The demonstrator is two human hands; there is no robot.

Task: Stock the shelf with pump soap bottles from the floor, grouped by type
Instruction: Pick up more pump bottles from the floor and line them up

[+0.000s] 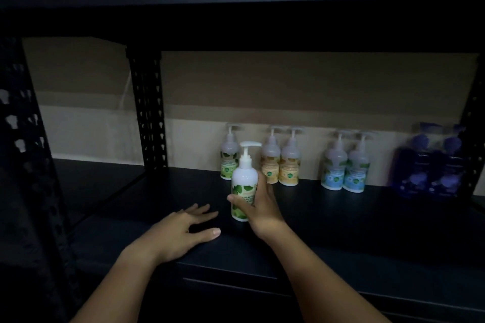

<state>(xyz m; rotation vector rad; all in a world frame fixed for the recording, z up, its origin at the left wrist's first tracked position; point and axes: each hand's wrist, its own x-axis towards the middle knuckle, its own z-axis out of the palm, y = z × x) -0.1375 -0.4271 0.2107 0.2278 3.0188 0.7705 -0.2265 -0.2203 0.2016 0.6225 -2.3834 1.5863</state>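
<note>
Right fingers: the right hand (258, 207) is wrapped round the lower half of the green-leaf bottle (243, 186); the thumb (236, 199) is laid across the label in front, and the other fingers are curled behind it on the side of 3 o'clock.
Left fingers: the left hand (181, 231) is laid flat on the shelf (367, 223), fingers straight and spread, nothing grasped; it is near the held bottle, at its 8 o'clock.
Nearer hand: the right one, since the bottle is already held by it.
Place of the held bottle: it is at the front part of the shelf board, its base on the board or just above it; this cannot be told.
Long axis: upright, almost vertical, with the pump on top.
Pointing: the pump spout (253, 144) is directed to 3 o'clock; the label is turned to the camera.
Relation for the coming move: the single matching green bottle (228, 158) is seen at 11 o'clock from the fingers, against the back panel (315, 113), partly hidden behind the held one. A push toward 12 o'clock is judged to be needed, ending beside it.
Further out: the orange pair (280, 165) is at 1 o'clock, the blue-label pair (343, 169) and the dark purple pair (430, 165) toward 2 o'clock.
Risk: the orange pair could be bumped, as the gap is narrow.
</note>
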